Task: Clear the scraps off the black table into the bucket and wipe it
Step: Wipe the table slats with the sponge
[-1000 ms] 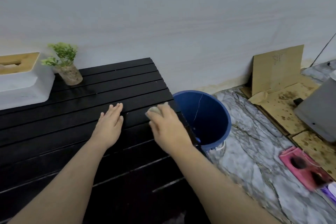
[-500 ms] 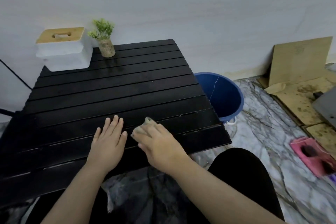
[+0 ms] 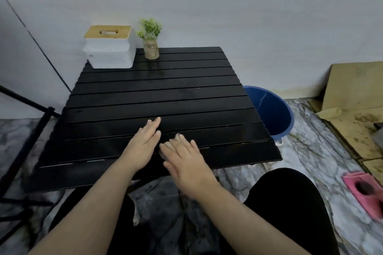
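The black slatted table (image 3: 165, 93) looks damp and shiny, and I see no scraps on it. The blue bucket (image 3: 275, 118) stands on the floor against the table's right edge. My left hand (image 3: 143, 147) lies flat on the front slats, fingers apart, holding nothing. Right beside it, my right hand (image 3: 184, 159) presses a small pale cloth wad (image 3: 177, 137) onto the table. Only a bit of the wad peeks out at the fingertips.
A white tissue box (image 3: 109, 51) with a wooden lid and a small potted plant (image 3: 151, 45) stand at the table's far left. A black metal stand (image 3: 31, 130) is on the left. Cardboard (image 3: 352, 89) and a pink object (image 3: 364, 192) lie on the marble floor at right.
My right hand slid the wad from the table's right edge by the bucket to the front middle, beside my left hand. My head pulled back, so the whole table shows.
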A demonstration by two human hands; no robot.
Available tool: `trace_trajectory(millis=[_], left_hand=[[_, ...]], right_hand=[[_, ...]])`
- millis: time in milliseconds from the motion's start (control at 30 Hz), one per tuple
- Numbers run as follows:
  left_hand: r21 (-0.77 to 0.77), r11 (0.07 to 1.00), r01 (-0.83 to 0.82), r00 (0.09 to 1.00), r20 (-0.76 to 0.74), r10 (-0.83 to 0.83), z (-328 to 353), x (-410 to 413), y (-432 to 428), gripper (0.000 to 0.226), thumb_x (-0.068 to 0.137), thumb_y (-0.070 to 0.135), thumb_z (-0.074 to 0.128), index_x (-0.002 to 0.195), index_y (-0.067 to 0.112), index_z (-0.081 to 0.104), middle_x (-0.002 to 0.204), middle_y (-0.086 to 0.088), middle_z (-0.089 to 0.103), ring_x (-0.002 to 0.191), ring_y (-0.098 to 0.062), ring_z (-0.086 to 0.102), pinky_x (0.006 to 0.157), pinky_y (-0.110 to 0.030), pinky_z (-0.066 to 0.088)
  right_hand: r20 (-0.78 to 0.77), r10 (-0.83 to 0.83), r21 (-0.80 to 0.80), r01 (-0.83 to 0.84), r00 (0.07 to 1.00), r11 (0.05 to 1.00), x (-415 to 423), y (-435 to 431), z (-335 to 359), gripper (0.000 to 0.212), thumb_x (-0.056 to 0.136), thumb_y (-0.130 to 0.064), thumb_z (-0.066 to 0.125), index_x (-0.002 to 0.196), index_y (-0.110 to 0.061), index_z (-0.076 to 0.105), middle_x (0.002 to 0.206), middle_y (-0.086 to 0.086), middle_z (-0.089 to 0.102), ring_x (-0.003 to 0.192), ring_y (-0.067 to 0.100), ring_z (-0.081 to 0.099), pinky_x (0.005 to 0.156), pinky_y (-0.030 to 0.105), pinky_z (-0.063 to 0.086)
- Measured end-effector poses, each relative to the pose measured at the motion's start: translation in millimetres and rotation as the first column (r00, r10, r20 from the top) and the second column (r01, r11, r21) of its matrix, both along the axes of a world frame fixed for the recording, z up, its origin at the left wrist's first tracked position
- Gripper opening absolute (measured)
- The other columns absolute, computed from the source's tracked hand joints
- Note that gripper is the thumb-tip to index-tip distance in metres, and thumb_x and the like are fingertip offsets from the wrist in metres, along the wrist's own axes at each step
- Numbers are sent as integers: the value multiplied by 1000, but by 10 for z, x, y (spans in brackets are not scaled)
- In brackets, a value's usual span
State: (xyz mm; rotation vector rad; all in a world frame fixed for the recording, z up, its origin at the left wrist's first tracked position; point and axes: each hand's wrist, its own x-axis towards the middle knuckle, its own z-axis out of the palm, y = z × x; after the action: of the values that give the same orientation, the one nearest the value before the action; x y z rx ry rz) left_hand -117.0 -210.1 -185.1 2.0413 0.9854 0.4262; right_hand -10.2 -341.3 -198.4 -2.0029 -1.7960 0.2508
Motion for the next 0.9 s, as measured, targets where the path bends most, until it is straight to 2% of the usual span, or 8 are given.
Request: trace_trajectory(millis=[100, 233, 367, 500, 600, 700, 800, 900], left_hand=[[181, 983, -33, 998, -38, 40, 56, -505, 118, 42, 97, 26, 31, 139, 22, 34, 150, 2, 31, 135, 0, 10, 111, -22, 4], [334, 928, -167, 947, -209, 245, 14, -1442, 422, 44, 95, 28, 34, 138, 17, 35, 149, -2, 33, 142, -16, 15, 115, -35, 10], [372, 925, -76, 882, -407, 236, -110, -1842, 550, 50, 96, 35, 27, 143, 19, 20, 155, 1, 15, 143, -13, 4, 115, -33, 3], [399, 916, -35, 875, -431, 221, -208, -1870, 549, 51, 96, 37, 22, 144, 21, 14, 156, 3, 8, 143, -10, -1, 116, -32, 0], [410, 911, -39, 882, -415, 224, -236, -1880, 536, 52, 95, 38, 19, 144, 21, 13, 156, 5, 7, 142, -8, -3, 117, -31, -2], [377, 924, -61, 918, -343, 200, -213, -1891, 552, 51, 95, 39, 20, 144, 23, 13, 155, 8, 9, 139, -1, -4, 114, -27, -2], [377, 915, -141, 935, -254, 248, -159, -2049, 658, 51, 95, 39, 24, 143, 24, 18, 153, 10, 14, 136, 3, 0, 113, -27, 3], [372, 915, -156, 903, -321, 285, -189, -2206, 727, 51, 96, 35, 25, 144, 20, 17, 155, 3, 12, 142, -7, 3, 116, -30, 4]], right_hand=[[106, -248, 143, 232, 963, 962, 437, -61, 68, 25, 93, -27, 52, 116, -24, 61, 122, 3, 62, 130, 26, 47, 113, 58, 16], [59, -640, 34, 639, 766, 768, 545, 143, 98, 31, 96, -22, 45, 122, -9, 56, 134, 18, 52, 134, 35, 36, 112, 55, 22], [107, -292, 91, 283, 951, 955, -704, 643, -26, 38, 95, -23, 45, 130, -8, 51, 140, 20, 47, 136, 38, 35, 112, 52, 29], [151, 45, 136, -66, 988, 989, -1173, 743, 26, 31, 87, -19, 53, 117, -17, 58, 124, 9, 60, 124, 34, 50, 102, 51, 39], [161, -285, 194, 253, 945, 948, -510, 528, 1, 24, 90, -21, 51, 111, -22, 62, 117, 2, 63, 118, 29, 55, 102, 50, 33], [59, -624, 120, 615, 779, 780, -13, 320, 18, 27, 94, -18, 47, 116, -11, 62, 124, 15, 60, 124, 37, 48, 108, 55, 29], [53, -557, 99, 551, 829, 829, -447, 580, 26, 34, 92, -13, 44, 122, -3, 56, 130, 23, 52, 127, 43, 39, 104, 51, 34], [57, -247, 99, 241, 967, 965, -1301, 1021, -12, 43, 95, -19, 40, 137, -9, 42, 146, 18, 37, 142, 36, 21, 116, 49, 17]])
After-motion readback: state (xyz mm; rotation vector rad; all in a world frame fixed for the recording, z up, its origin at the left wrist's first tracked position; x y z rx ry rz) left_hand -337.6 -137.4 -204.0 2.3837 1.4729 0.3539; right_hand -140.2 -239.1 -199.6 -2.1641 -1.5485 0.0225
